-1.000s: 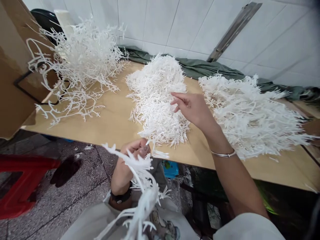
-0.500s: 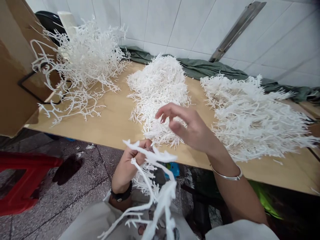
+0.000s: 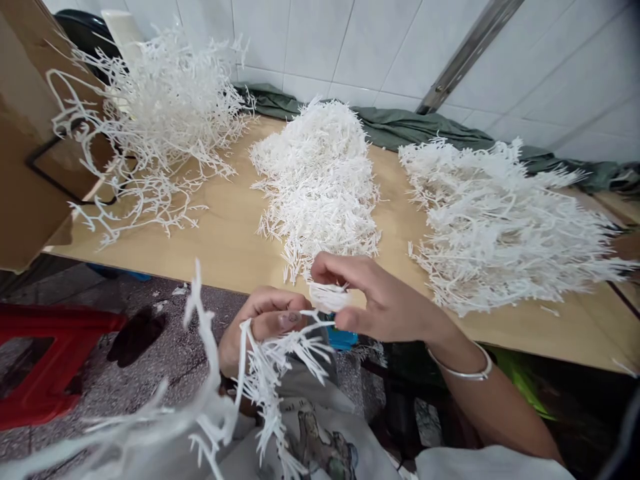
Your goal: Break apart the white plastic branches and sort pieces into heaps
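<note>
My left hand (image 3: pixel 265 320) grips the stem of a long white plastic branch (image 3: pixel 220 393) that trails down over my lap toward the lower left. My right hand (image 3: pixel 373 300) is closed in a pinch on a small white plastic sprig (image 3: pixel 327 297), held right against the tip of the branch at the table's front edge. Just beyond my hands lies the middle heap of small white sprigs (image 3: pixel 317 180) on the wooden table (image 3: pixel 225 233).
A tangle of bare white branches (image 3: pixel 150 127) lies at the table's left, beside a cardboard box (image 3: pixel 25 153). A heap of bushier white pieces (image 3: pixel 500 227) lies at the right. Green cloth (image 3: pixel 400 130) runs along the tiled wall. A red stool (image 3: pixel 45 360) stands on the floor, left.
My right hand came back from the middle heap to the table's front edge, now pinching a sprig against the branch. The branch in my left hand has swung toward the lower left.
</note>
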Demonstrator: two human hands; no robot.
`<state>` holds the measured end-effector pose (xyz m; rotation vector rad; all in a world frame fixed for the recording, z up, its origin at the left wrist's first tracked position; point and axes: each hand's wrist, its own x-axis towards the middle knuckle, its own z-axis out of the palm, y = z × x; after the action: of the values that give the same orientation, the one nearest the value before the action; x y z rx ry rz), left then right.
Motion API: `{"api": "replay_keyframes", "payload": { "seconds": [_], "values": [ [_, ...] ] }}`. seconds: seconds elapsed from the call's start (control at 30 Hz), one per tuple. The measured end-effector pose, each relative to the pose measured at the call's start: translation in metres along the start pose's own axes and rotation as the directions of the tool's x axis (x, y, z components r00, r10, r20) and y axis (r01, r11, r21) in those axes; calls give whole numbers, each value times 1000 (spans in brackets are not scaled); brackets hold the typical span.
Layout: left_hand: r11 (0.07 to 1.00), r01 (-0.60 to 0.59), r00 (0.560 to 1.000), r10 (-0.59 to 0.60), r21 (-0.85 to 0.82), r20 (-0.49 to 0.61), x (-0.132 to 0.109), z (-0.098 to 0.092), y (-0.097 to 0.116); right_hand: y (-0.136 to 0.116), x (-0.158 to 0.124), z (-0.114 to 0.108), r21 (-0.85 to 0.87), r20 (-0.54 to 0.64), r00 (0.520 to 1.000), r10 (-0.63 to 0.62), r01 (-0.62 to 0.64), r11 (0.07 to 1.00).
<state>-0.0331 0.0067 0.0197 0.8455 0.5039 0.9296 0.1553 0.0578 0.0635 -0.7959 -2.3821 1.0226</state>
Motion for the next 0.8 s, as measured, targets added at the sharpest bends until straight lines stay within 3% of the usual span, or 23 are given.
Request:
{"api": "replay_keyframes", "payload": {
  "seconds": [0.17,0.2,0.27,0.33,0.4,0.47,0.53,0.67,0.8],
  "values": [
    [998,-17,1000,18,-55,18,-2,0,-2,-4,-5,16,17,-206,979,-8,12,1000],
    [999,-4,1000,5,-44,26,-3,0,-2,-4,-5,16,51,-171,985,20,-12,999],
    [999,20,999,-19,-36,29,-3,-1,-1,-2,-2,12,173,10,999,41,-42,984],
    [998,34,999,-33,-44,24,-2,-4,0,0,1,9,337,220,975,-14,-62,939],
    [999,32,998,-30,-31,50,0,-7,2,1,2,10,478,302,952,-54,-102,873],
    [1000,25,997,-25,-3,69,1,-8,2,-1,1,15,592,225,974,21,-154,791],
    [1000,3,1000,-4,6,14,0,-7,0,-6,-2,22,718,84,984,157,-169,675],
    [996,-73,990,78,52,-113,0,1,-8,-17,-6,27,887,-69,925,374,-114,447],
    [989,-97,988,110,112,-111,6,6,-13,-16,3,21,922,-140,898,418,-35,385]
  ]
}}
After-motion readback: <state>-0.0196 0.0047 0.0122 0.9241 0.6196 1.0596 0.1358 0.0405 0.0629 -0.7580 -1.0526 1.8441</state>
